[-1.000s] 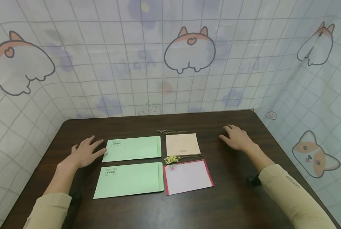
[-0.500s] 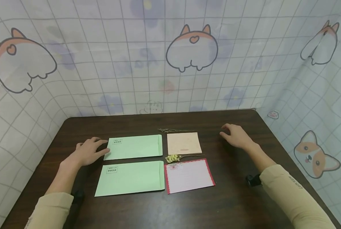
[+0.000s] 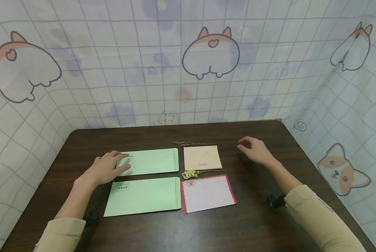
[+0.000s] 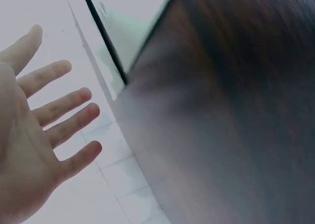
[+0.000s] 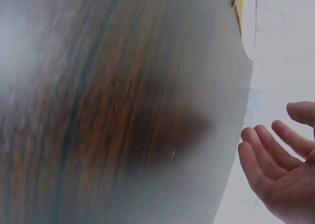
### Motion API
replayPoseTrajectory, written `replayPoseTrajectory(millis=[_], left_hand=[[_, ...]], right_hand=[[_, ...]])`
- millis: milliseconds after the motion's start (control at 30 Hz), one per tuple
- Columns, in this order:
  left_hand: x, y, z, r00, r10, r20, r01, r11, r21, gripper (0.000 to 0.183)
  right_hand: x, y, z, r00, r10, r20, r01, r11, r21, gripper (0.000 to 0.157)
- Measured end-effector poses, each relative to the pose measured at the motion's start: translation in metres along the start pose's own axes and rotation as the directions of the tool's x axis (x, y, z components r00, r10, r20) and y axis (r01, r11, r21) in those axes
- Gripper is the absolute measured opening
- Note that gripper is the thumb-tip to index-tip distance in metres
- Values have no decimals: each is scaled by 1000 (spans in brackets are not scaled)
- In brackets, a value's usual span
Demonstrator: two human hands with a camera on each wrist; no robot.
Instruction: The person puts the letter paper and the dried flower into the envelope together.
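Observation:
My left hand (image 3: 107, 168) reaches over the left end of the far green envelope (image 3: 156, 161), hiding that end and part of its printed stamp box. Spread fingers (image 4: 64, 118) show in the left wrist view, with nothing in them. A second green envelope (image 3: 147, 196) lies nearer, parallel to the first. On the right side, my right hand (image 3: 254, 150) hovers over the bare wood to the right of a beige paper sheet (image 3: 202, 158). Its fingers (image 5: 268, 157) are loosely bent and hold nothing.
A red-bordered white card (image 3: 208, 194) lies right of the near envelope. Between it and the beige paper is a yellow dried flower (image 3: 190, 175). Another thin dried sprig (image 3: 188, 144) lies beyond the paper. A patterned curtain (image 3: 137, 70) surrounds the dark wooden table (image 3: 213, 232).
My left hand has moved right, from beside the far envelope to over its left end. The right hand has shifted slightly left, its fingers bending more. The paper items have stayed in place.

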State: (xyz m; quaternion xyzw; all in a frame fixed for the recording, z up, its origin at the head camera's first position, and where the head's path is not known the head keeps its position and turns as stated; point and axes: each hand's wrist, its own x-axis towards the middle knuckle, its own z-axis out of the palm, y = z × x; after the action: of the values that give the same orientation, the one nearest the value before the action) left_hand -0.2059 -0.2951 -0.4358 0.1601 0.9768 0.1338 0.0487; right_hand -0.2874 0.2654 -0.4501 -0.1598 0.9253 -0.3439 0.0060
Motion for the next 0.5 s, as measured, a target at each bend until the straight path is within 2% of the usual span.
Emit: replayPoseTrajectory(millis=[233, 500], left_hand=[[0, 18, -2, 999, 40, -10, -40, 999, 5, 61], [2, 40, -2, 997, 77, -5, -77, 997, -8, 59]], right_hand=[[-1, -14, 6, 999, 38, 38, -42, 992, 122, 37], [-7, -32, 13, 995, 41, 91, -64, 959, 276, 38]])
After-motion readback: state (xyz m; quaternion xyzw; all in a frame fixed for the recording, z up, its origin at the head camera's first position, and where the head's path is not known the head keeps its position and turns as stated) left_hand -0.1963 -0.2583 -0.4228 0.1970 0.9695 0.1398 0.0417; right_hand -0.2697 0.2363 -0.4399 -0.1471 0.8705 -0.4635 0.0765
